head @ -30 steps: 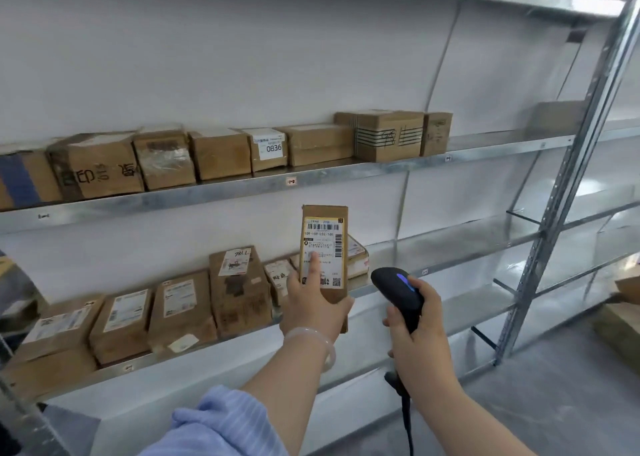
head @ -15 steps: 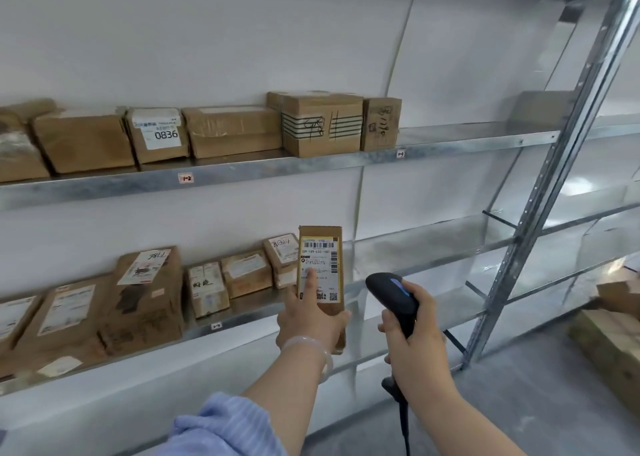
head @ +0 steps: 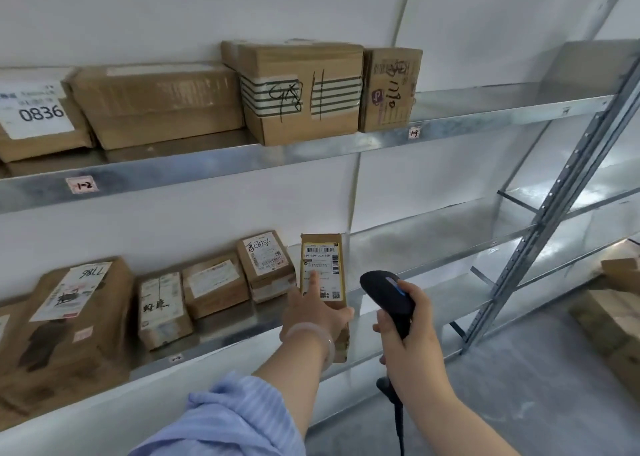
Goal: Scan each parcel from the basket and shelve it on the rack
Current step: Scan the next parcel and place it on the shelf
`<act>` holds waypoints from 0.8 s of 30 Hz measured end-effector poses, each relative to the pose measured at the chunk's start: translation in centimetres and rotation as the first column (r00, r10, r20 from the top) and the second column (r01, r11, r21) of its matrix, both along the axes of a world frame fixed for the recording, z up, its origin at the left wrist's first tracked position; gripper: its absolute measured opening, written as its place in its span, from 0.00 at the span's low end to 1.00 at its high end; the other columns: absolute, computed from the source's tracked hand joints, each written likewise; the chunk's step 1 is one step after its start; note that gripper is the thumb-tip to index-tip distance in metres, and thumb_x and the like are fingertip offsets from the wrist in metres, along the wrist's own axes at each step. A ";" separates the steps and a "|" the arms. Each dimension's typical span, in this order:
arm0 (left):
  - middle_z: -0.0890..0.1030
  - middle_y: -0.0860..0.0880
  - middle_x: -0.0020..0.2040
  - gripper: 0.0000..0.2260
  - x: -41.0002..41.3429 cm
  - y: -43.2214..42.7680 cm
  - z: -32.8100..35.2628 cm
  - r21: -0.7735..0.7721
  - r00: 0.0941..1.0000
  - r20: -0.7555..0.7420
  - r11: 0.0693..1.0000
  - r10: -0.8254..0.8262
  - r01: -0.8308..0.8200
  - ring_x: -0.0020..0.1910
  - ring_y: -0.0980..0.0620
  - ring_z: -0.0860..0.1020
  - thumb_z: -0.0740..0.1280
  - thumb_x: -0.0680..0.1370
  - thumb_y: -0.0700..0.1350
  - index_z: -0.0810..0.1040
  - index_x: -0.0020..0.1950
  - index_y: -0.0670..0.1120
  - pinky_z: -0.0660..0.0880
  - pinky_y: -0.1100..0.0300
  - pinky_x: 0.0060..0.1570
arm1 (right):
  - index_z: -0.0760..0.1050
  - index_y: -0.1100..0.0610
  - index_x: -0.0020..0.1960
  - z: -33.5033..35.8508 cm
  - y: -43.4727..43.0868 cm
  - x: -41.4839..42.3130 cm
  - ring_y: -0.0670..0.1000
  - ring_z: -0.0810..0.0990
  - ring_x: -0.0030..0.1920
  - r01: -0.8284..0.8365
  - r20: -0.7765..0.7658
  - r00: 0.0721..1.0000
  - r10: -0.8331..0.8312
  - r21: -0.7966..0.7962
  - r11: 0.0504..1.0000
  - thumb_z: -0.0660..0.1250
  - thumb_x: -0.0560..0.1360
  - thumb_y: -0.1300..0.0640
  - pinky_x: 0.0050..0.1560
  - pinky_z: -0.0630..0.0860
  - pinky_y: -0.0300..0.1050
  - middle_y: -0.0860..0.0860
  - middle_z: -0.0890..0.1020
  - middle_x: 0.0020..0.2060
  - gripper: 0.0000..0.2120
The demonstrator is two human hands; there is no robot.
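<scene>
From the head view, the parcel (head: 322, 272) sits in the lower middle of the frame, a slim brown carton stood on end with its long axis running straight up and down and its printed label turned toward the wearer. The left hand (head: 311, 317) has it by the lower half: the forefinger lies straight up the face of the label, the thumb hooks round the right edge, and the other fingers go out of sight behind. A pale bracelet (head: 311, 336) rings that wrist, above a blue striped sleeve (head: 235, 417). Just to the right, near the carton but not touching it, the right hand (head: 412, 337) is wrapped tight round the handle of a black scanner (head: 386, 292), thumb up on the head by a small blue light, cable dropping to the bottom edge. The parcel is held in front of the lower shelf (head: 433, 244), right beside the last carton of the row, the one with the handwritten label (head: 266, 265); bare metal runs off to the right from there. So the free spot looks to lie straight beyond the parcel and a touch to the right, and the left hand, already carrying it, is the one placed to push it in. Whether the scan has registered I cannot tell. The upper shelf (head: 242, 164) across the middle carries bigger boxes, one marked 0836 (head: 34, 112) at the left edge. No basket shows anywhere.
</scene>
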State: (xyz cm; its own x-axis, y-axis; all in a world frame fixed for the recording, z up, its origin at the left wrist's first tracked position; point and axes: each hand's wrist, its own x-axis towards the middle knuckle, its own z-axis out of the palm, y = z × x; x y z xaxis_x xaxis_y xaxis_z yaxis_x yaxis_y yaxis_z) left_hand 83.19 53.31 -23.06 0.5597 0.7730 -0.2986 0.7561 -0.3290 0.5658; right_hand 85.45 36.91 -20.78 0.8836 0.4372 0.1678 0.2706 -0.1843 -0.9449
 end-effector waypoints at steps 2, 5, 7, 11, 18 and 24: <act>0.56 0.46 0.75 0.44 1.4 0.6 -0.6 -0.027 0.999 -0.016 0.999 0.028 -0.029 0.69 0.39 0.68 0.68 0.72 0.66 0.42 0.78 0.65 0.74 0.43 0.63 | 0.60 0.22 0.57 -0.6 0.6 1.1 0.49 0.80 0.51 -0.037 -0.010 0.999 0.036 -0.039 0.999 0.65 0.80 0.54 0.48 0.81 0.51 0.47 0.80 0.56 0.26; 0.56 0.45 0.75 0.44 3.7 1.6 -0.9 -0.026 0.997 -0.061 0.998 0.048 -0.049 0.69 0.38 0.67 0.66 0.72 0.68 0.42 0.79 0.65 0.73 0.43 0.63 | 0.60 0.25 0.59 -1.2 1.3 3.2 0.49 0.80 0.54 -0.073 -0.015 0.997 0.072 -0.067 0.995 0.65 0.80 0.54 0.52 0.81 0.54 0.46 0.79 0.58 0.25; 0.54 0.46 0.77 0.43 5.3 2.3 -0.8 -0.003 0.995 -0.077 0.998 0.065 -0.065 0.71 0.37 0.65 0.65 0.72 0.69 0.41 0.79 0.65 0.72 0.43 0.64 | 0.60 0.24 0.59 -1.6 1.8 5.0 0.48 0.80 0.54 -0.102 -0.012 0.995 0.101 -0.081 0.992 0.65 0.80 0.54 0.52 0.81 0.55 0.45 0.79 0.59 0.25; 0.49 0.47 0.80 0.42 7.6 3.6 -0.7 0.002 0.985 -0.066 0.988 0.157 -0.157 0.75 0.36 0.59 0.65 0.74 0.67 0.42 0.79 0.64 0.69 0.41 0.66 | 0.60 0.23 0.59 -2.0 2.8 8.5 0.46 0.80 0.52 -0.183 -0.031 0.983 0.181 -0.104 0.978 0.64 0.80 0.55 0.49 0.81 0.50 0.45 0.79 0.57 0.26; 0.43 0.47 0.81 0.43 9.4 5.8 -0.9 -0.020 0.954 -0.063 0.955 0.293 -0.295 0.76 0.34 0.57 0.63 0.72 0.72 0.41 0.79 0.65 0.68 0.37 0.66 | 0.58 0.23 0.59 -2.0 4.6 12.6 0.47 0.79 0.54 -0.296 -0.039 0.955 0.293 -0.105 0.949 0.63 0.80 0.54 0.52 0.81 0.52 0.47 0.79 0.58 0.26; 0.45 0.46 0.81 0.44 10.0 6.6 -1.1 0.013 0.941 -0.086 0.945 0.326 -0.326 0.77 0.34 0.55 0.61 0.70 0.75 0.41 0.79 0.65 0.68 0.35 0.66 | 0.57 0.22 0.59 -2.4 5.4 14.0 0.47 0.79 0.56 -0.352 -0.009 0.935 0.353 -0.097 0.931 0.64 0.80 0.55 0.51 0.81 0.54 0.47 0.78 0.59 0.28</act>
